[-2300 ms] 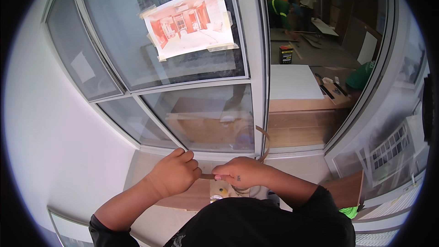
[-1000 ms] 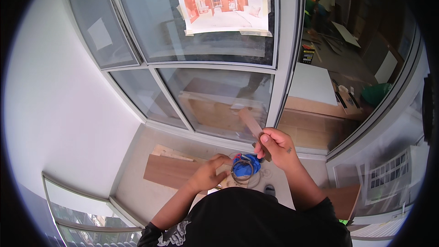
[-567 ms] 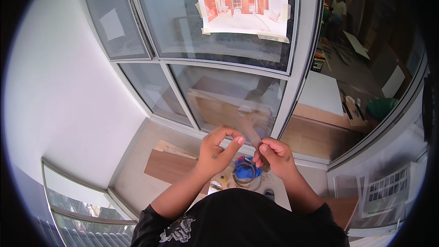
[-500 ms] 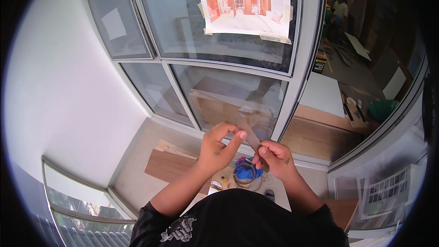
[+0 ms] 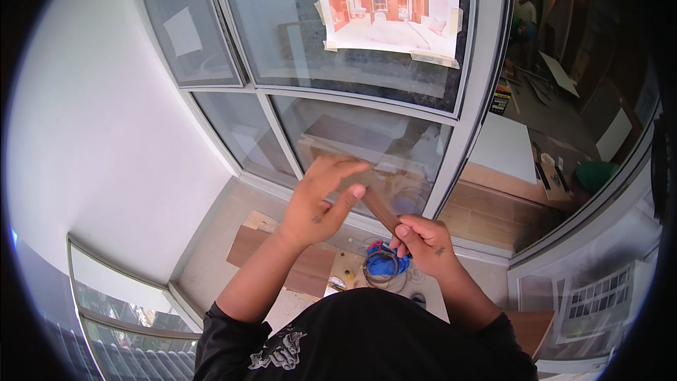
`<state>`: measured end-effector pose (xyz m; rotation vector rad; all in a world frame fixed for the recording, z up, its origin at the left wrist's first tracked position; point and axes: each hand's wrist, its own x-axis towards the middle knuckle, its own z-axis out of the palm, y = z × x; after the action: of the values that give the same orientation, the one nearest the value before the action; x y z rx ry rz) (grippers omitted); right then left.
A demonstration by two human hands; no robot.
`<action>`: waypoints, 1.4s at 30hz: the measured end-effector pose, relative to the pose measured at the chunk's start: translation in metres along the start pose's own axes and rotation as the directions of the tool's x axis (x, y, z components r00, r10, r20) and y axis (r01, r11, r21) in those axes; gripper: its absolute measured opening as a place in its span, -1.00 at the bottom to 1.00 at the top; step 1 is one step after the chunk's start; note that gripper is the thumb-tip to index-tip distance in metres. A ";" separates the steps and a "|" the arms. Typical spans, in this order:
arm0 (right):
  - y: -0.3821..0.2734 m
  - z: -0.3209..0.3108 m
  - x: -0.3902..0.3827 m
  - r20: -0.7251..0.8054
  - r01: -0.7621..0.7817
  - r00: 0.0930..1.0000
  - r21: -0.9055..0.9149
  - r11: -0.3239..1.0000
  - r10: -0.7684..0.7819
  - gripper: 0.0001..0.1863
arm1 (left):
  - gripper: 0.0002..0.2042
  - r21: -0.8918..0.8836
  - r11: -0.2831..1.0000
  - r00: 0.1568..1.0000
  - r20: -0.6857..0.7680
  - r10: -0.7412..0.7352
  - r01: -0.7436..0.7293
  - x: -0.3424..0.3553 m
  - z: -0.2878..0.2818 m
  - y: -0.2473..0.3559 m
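Note:
My right hand [image 5: 426, 244] grips the lower end of a narrow brown wood-grain strip [image 5: 379, 210] between thumb and fingers. The strip slants up and to the left. By its upper end is my left hand [image 5: 317, 201], open, with the fingers stretched out and well apart from the thumb. The thumb tip lies close to the strip's end; I cannot tell whether it touches. The left fingers are slightly blurred. Below the hands, a blue bundle [image 5: 384, 262] with a dark ring-shaped coil around it sits on a pale board.
Brown wood-grain panels [image 5: 308, 266] lie on the floor at the left. A framed glass window [image 5: 367, 142] with a taped-up room picture [image 5: 389, 10] stands ahead. Through the doorway at the right are a white board [image 5: 502, 147], tools and a person's green-covered head [image 5: 596, 173].
My left hand has moved left and its fingers have spread away from the strip. The right hand keeps its grip on the strip. My view has shifted slightly.

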<state>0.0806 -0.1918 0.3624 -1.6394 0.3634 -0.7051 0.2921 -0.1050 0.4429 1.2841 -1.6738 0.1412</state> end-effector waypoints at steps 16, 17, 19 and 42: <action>0.009 -0.008 -0.018 0.133 -0.069 0.988 -0.122 0.990 0.085 -0.80 | -0.87 -0.241 0.969 0.871 0.487 0.070 0.057 -0.006 -0.009 0.013; 0.009 -0.009 -0.020 0.130 -0.062 0.988 -0.126 0.990 0.078 -0.80 | -0.87 -0.252 0.965 0.869 0.492 0.059 0.077 -0.008 -0.008 0.013; 0.007 -0.012 -0.022 0.129 -0.048 0.989 -0.137 0.989 0.066 -0.80 | -0.86 -0.242 0.967 0.857 0.512 0.058 0.079 -0.009 -0.005 0.013; 0.003 -0.017 -0.026 0.239 -0.119 0.965 0.044 0.992 0.106 -0.74 | -0.66 -0.214 0.974 0.869 0.493 0.039 0.077 -0.017 -0.021 0.022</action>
<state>0.0509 -0.1899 0.3543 -1.6131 0.2596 -0.4254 0.2874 -0.0714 0.4508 1.2228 -2.0374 -0.4206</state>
